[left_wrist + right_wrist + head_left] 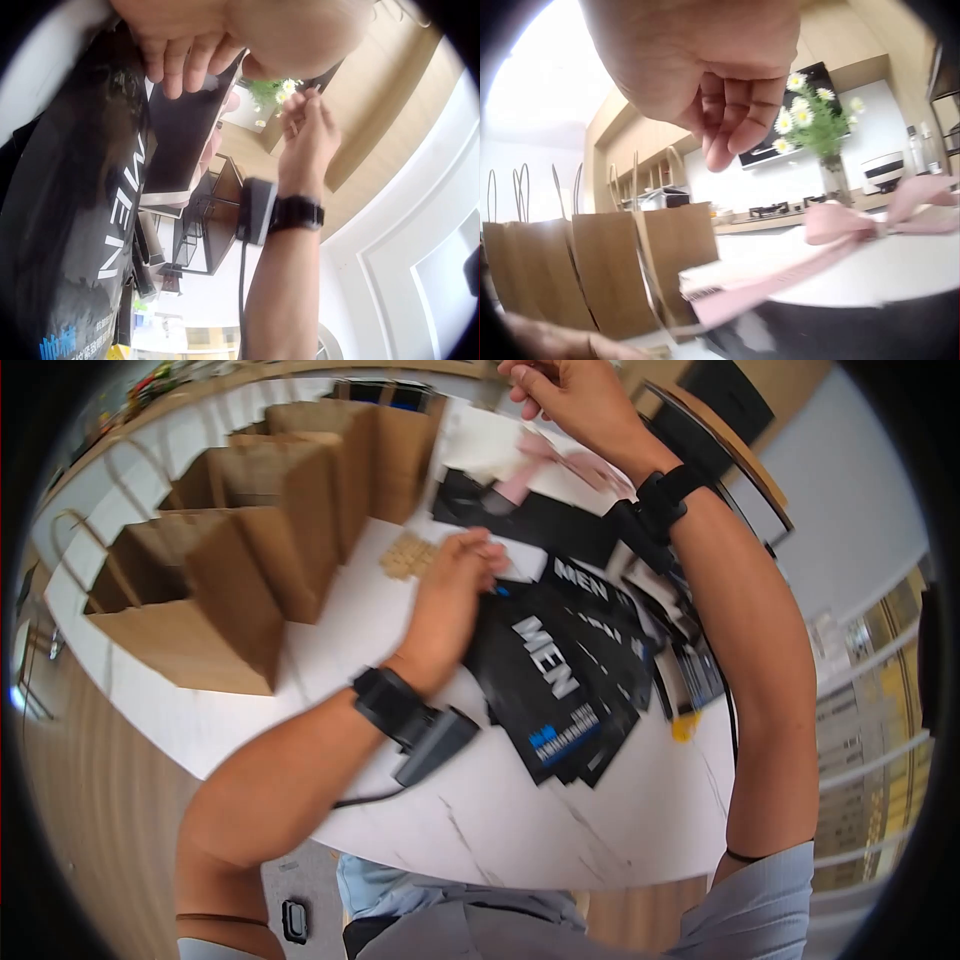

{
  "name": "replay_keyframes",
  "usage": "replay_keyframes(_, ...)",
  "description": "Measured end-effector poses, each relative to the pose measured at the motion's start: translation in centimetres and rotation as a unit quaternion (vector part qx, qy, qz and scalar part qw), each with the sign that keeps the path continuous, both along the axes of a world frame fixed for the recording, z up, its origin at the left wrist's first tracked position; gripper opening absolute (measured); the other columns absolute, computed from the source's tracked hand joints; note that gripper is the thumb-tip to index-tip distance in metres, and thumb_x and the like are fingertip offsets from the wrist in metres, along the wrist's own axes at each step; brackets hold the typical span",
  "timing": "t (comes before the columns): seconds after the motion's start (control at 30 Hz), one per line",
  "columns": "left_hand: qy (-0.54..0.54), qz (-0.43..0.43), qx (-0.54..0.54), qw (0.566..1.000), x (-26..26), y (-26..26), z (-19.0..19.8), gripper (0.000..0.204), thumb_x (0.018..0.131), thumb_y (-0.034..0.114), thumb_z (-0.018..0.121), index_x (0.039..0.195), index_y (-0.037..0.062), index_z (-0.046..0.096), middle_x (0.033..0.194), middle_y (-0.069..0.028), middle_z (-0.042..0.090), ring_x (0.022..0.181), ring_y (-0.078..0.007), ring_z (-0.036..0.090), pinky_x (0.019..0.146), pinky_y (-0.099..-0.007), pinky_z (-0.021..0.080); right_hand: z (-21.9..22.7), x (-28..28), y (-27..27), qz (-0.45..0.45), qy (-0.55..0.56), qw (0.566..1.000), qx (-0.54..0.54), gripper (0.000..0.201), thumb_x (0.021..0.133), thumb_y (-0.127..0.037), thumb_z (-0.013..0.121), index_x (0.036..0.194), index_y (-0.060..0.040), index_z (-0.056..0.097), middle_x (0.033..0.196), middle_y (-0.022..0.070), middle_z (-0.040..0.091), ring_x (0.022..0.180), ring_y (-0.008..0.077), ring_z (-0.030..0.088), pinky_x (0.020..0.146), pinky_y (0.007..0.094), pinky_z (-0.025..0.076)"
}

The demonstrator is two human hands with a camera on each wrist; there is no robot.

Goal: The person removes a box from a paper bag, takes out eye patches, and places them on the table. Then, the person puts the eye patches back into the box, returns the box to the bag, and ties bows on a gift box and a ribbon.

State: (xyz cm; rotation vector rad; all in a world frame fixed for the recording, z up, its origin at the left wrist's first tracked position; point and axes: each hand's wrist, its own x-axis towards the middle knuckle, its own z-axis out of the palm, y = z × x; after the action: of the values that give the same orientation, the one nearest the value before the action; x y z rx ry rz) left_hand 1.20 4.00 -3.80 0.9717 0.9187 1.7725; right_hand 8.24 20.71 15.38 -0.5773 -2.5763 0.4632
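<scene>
My left hand [447, 605] hangs over the upper left end of several black packets printed MEN [535, 670], which lie fanned on the table. Its fingers [176, 67] are nearly straight, with no object visible in them. A pile of small beige pieces [402, 556] lies just left of that hand. My right hand [705, 67] is raised above the far side of the table, fingers loosely curled and nothing seen between them. Beneath it is a white box with a pink ribbon bow [844, 225]. A flat black panel [560, 525] lies between the box and the packets.
Brown paper bags [235, 595] with rope handles stand upright in a row along the left of the white marbled table [480, 830]. A small yellow item [685, 727] lies right of the packets. White daisies [802, 116] and a kitchen counter are in the background.
</scene>
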Motion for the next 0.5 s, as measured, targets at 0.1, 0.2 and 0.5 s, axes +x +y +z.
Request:
replay_keyframes(0.1,0.015,-0.001,0.001,1.000,-0.1,-0.4,0.5,0.041,0.105,0.030,0.043,0.135,0.0020,0.051,0.128,-0.0113,0.062,0.123,-0.0206,0.058,0.106,-0.0340,0.041,-1.9,8.4,2.3,-0.022,-0.033,0.995,0.094,0.024,0.100,-0.016,0.057,0.111,0.0019,0.069,0.083,0.0053,0.070,0.077,0.0112,0.068,0.071,0.0275,0.054)
replay_keyframes(0.2,0.041,-0.011,-0.013,0.999,-0.5,-1.0,1.3,0.038,0.106,0.029,0.042,0.130,0.0020,0.056,0.124,-0.0115,0.066,0.122,-0.0208,0.059,0.105,-0.0340,0.042,-2.3,17.4,2.4,-0.114,-0.096,0.983,0.104,0.024,0.100,-0.016,0.058,0.112,0.0017,0.068,0.083,0.0043,0.069,0.076,0.0108,0.066,0.072,0.0274,0.054)
replay_keyframes(0.5,0.084,-0.017,-0.025,0.996,-0.1,-1.0,2.1,0.025,0.106,0.017,0.045,0.120,0.0027,0.061,0.114,-0.0098,0.069,0.113,-0.0203,0.065,0.101,-0.0325,0.048,-4.2,30.8,1.8,-0.241,-0.163,0.953,0.083,0.041,0.095,-0.031,0.067,0.125,-0.0028,0.064,0.122,0.0183,0.067,0.111,0.0270,0.065,0.097,0.0383,0.051)
